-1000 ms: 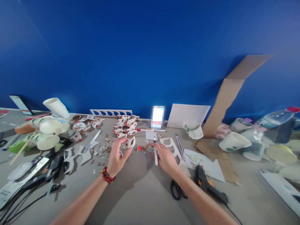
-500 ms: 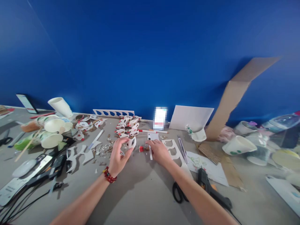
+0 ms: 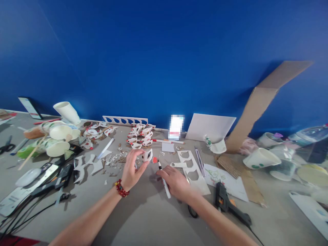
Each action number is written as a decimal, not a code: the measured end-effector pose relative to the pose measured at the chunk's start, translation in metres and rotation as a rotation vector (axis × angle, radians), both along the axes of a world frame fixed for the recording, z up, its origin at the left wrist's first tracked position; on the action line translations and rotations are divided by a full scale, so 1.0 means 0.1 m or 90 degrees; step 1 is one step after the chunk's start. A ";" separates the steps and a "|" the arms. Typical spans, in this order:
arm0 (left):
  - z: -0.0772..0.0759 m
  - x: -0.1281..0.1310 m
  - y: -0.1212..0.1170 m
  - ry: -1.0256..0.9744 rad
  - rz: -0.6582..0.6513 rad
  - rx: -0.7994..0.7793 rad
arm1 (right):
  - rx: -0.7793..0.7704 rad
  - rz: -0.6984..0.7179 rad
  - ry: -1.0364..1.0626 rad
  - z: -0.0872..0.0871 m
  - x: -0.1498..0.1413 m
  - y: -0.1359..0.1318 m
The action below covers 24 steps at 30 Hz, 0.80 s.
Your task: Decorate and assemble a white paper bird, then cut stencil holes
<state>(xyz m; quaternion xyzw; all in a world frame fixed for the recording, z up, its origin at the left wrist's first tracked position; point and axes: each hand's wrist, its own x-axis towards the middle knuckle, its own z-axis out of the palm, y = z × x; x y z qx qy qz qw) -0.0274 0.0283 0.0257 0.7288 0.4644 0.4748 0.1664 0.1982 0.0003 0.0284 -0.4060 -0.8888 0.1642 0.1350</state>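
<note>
A small white bird-like figure [image 3: 147,156] is over the gray table [image 3: 143,218], pinched between the thumb and fingers of the left hand [image 3: 131,170]. The right hand [image 3: 176,181] grips a white marker [image 3: 166,189], dark tip near the figure. Similar figures [image 3: 133,140] cluster behind; a glue gun [image 3: 222,199] lies rightward.

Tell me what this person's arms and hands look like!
The left arm and right arm show no sleeves, and the left hand and right hand have no gloves. A bracelet of dark red beads, with a few other colours, circles the left wrist. None shows on the right.
</note>
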 end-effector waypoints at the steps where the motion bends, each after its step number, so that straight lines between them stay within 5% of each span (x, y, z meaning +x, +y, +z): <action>1: -0.01 0.01 0.00 0.005 -0.005 0.002 | -0.010 -0.001 0.024 0.00 0.02 -0.08; 8: 0.01 0.08 -0.05 0.107 -0.057 0.046 | -0.031 -0.187 0.125 -0.05 0.19 -0.25; 17: -0.15 0.25 -0.21 0.254 -0.167 -0.003 | -0.007 -0.264 0.182 -0.12 0.20 -0.22; 24: -0.25 0.29 -0.21 0.259 -0.171 -0.035 | -0.002 -0.277 0.190 -0.16 0.25 -0.26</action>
